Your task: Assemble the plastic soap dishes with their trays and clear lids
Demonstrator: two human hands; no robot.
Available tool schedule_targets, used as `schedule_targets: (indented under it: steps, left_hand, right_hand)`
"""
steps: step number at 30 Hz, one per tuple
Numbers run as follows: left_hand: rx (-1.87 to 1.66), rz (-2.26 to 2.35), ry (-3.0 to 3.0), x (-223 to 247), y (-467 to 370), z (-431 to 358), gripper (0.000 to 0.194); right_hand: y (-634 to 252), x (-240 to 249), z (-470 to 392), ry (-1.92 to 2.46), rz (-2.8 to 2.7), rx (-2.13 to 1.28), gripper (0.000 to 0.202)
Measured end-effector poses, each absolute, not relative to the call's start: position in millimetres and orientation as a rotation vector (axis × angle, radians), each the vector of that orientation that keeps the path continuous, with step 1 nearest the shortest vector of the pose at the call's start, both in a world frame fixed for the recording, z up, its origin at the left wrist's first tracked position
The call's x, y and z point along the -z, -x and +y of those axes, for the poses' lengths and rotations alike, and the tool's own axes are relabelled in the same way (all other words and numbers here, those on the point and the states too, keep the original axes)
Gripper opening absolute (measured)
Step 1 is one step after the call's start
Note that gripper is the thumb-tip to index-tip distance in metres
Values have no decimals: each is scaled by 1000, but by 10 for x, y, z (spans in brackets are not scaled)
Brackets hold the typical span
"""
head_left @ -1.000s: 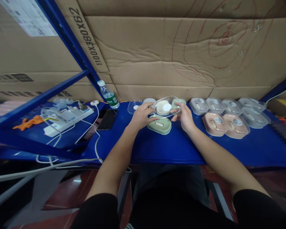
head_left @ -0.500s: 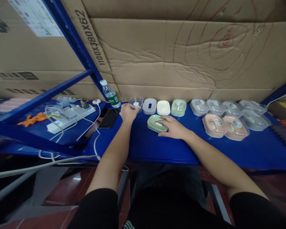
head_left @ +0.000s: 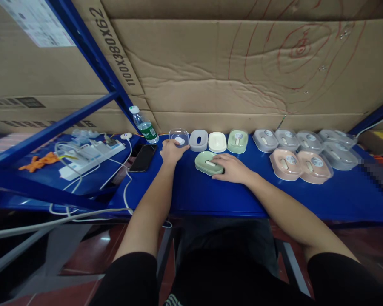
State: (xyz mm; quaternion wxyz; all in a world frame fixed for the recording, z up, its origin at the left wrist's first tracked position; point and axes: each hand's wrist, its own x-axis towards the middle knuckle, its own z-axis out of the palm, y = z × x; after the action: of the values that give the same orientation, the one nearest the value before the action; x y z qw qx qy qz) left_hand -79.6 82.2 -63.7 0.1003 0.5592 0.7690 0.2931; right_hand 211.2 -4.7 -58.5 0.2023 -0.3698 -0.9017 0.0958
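Note:
My left hand (head_left: 171,151) is closed on the near edge of a clear lid (head_left: 179,135) with a round white label, at the back of the blue table. Nearer the middle, my right hand (head_left: 231,168) grips the right side of a green dish (head_left: 209,163) that has a pale bar in it. Behind the dish stand a grey-lilac box with an oval slot (head_left: 198,140), a cream dish (head_left: 217,142) and a lidded green box (head_left: 238,141).
Several lidded grey boxes (head_left: 265,140) and two pink ones (head_left: 285,164) stand at the right. A bottle (head_left: 146,127), a phone (head_left: 143,158), a power strip (head_left: 92,159) and white cables lie to the left. Cardboard (head_left: 185,63) rises behind.
The clear lid stands more upright and shows more above my left hand. My right hand stays on the green dish. The whole view has shifted slightly.

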Motion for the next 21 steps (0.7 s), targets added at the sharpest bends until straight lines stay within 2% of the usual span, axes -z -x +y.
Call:
schedule_targets:
  steps: [3, 9, 21]
  left_hand:
    - [-854, 2287, -1634, 623, 806, 830, 54]
    - [-829, 2283, -1650, 597, 841, 830, 87]
    - [-876, 2322, -1662, 590, 865, 843, 101]
  right_hand:
    - [-2110, 592, -44, 1017, -2517, -264, 64]
    - [-2109, 626, -29, 1000, -2535, -278, 65]
    - [-2113, 626, -25, 993, -2545, -275, 65]
